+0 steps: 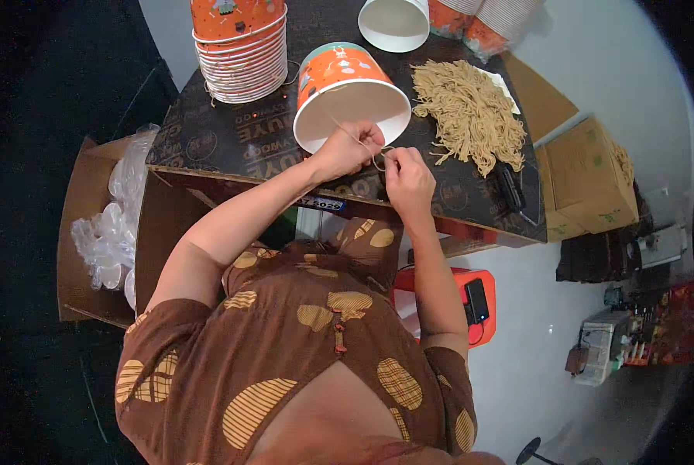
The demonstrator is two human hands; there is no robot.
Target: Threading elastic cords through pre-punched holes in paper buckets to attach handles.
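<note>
A paper bucket point(345, 68), orange with printed figures and white inside, lies on its side with its open mouth toward me. Just in front of its rim, my left hand point(347, 149) pinches a thin tan string point(376, 161). Close by on the right, my right hand point(410, 183) has its fingers closed on the same string, and the two hands almost touch. One stretch of string runs up from my left hand across the bucket's mouth. A heap of tan strings point(475, 116) lies right of the bucket.
A tall stack of orange buckets point(242, 70) stands at the left, and a white cup-shaped bucket point(394, 25) lies behind. A black tool point(510, 188) rests near the table's point(207, 147) right edge. Cardboard boxes point(591, 182) stand at the right; another box point(76, 240) holds plastic-wrapped items at the left.
</note>
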